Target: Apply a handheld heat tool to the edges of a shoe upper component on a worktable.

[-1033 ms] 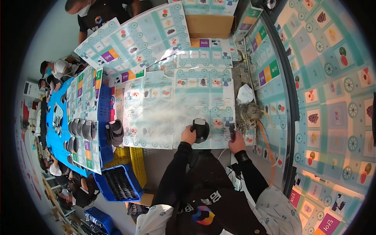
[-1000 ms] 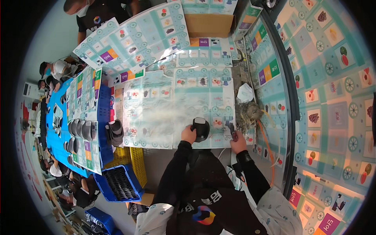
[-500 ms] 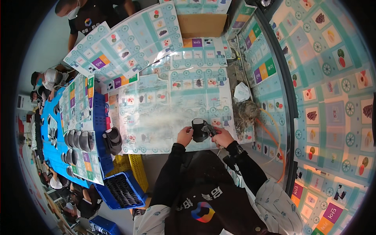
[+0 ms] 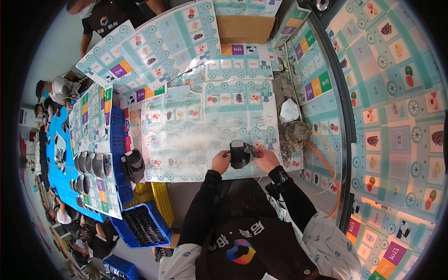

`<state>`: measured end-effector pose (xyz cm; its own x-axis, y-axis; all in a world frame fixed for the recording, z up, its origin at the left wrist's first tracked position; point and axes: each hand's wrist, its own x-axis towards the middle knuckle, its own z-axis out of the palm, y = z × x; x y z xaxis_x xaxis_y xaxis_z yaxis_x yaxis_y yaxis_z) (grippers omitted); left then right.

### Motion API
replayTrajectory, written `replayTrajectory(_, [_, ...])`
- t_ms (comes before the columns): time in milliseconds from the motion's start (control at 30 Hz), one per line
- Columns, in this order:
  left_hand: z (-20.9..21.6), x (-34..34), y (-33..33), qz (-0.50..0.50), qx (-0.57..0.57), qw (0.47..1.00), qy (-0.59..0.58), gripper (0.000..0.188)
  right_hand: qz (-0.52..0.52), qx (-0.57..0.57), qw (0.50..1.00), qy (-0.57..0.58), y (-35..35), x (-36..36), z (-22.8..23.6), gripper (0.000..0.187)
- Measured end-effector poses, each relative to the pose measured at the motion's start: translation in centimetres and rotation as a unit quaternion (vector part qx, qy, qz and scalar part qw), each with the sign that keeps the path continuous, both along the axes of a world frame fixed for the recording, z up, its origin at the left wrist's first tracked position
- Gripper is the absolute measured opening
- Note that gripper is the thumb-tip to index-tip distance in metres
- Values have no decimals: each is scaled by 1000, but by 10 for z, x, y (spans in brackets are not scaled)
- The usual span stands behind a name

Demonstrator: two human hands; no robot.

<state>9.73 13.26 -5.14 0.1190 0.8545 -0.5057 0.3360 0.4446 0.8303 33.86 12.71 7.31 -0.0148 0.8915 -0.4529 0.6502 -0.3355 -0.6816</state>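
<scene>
Near the front edge of the worktable, my left hand pinches the left side of a black curved, cup-shaped piece with a lighter grey top. My right hand is closed round a small dark tool, its end against or close to the piece's right side; I cannot make out its exact kind. Similar dark pieces are stacked left of the table, and more dark pieces stand in a row on a printed sheet farther left.
Printed sheets cover the table and right-hand wall. A dusty lump with an orange hose and a crumpled white thing lie at the right. Blue crate with dark parts stands lower left. Other people work beyond.
The view has shifted slightly. The black piece is turned a little between my hands, and the tool stays at its right side. My grip looks the same.
</scene>
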Motion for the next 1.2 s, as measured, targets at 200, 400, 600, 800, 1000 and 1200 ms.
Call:
replayTrajectory(200, [-3, 2, 1, -11, 23, 999, 33, 34, 12, -4, 999, 43, -4, -1, -2, 38])
replayTrajectory(400, [9, 7, 2, -12, 14, 1000, 16, 33, 21, 9, 999, -44, -6, 6, 8, 32])
replayTrajectory(600, [4, 6, 0, -7, 17, 1000, 20, 33, 15, -15, 999, 31, -12, 1, 18, 35])
replayTrajectory(800, [10, 10, 0, -15, 23, 1000, 11, 33, 20, 6, 998, -51, -13, 13, 16, 38])
replayTrajectory(1000, [16, 13, 1, -31, 31, 998, 33, 33, 24, 47, 999, -1, -27, 15, 9, 21])
replayTrajectory(1200, [12, 13, 2, -41, 39, 998, 37, 32, 6, 25, 999, -35, -22, 20, 17, 23])
